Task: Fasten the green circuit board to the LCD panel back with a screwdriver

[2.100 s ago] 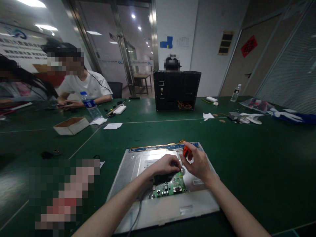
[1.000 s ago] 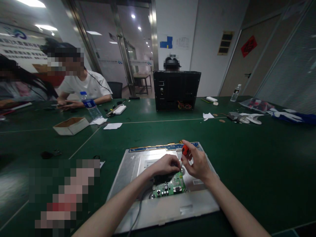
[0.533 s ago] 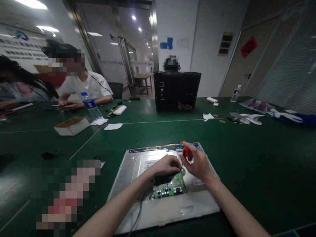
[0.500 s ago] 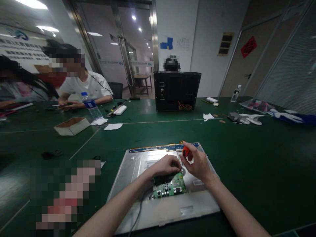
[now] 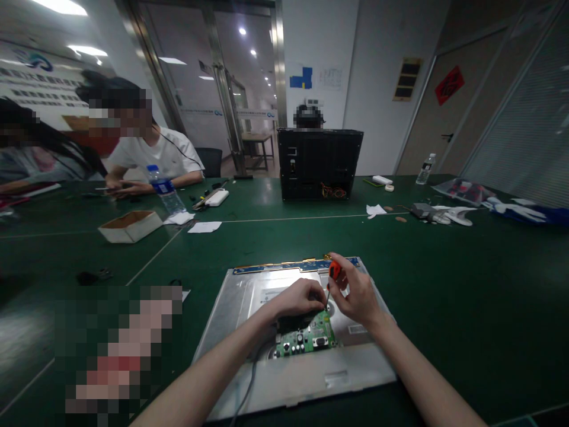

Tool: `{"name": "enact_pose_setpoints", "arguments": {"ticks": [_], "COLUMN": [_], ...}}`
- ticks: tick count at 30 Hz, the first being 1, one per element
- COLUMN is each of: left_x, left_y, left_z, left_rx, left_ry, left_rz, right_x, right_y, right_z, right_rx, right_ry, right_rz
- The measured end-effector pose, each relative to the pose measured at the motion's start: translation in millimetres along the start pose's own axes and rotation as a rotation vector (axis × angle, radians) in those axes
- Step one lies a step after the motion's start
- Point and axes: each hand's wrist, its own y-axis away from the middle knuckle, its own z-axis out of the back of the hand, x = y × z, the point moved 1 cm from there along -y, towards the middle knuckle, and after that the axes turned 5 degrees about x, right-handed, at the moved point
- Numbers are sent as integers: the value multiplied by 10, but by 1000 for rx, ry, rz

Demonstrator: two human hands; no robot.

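A metal-backed display panel (image 5: 355,362) lies flat on the table in front of me, with a green circuit board (image 5: 311,335) on its back. My right hand (image 5: 358,293) is closed around the orange and black handle of a screwdriver (image 5: 335,270). The screwdriver stands nearly upright, its tip at the board's upper right corner. Right beside the tip, my left hand (image 5: 304,296) has its fingers pinched together; what they hold, if anything, is hidden. A grey cable (image 5: 251,379) runs from under my left forearm to the panel's near edge.
On the green table (image 5: 444,284) stand a small open box (image 5: 130,227), a blue-labelled bottle (image 5: 164,191) and a black casing (image 5: 320,163). A clear bottle (image 5: 425,169) and gloves (image 5: 453,214) are at the right. Several people sit around the far side.
My right hand has shifted very slightly at the screwdriver, whose handle shows a little more. My left hand and the panel stay in place.
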Motion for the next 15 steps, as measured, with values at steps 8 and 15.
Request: {"name": "enact_pose_setpoints", "arguments": {"ticks": [8, 15], "left_x": [-13, -22], "left_y": [9, -3], "left_z": [-6, 5], "left_rx": [-17, -9], "left_ry": [-16, -31], "left_rz": [15, 25], "right_x": [-27, -2], "right_y": [9, -3], "right_z": [-29, 0], "right_rx": [-33, -10], "right_ry": [34, 24], "right_rz": [16, 5]}}
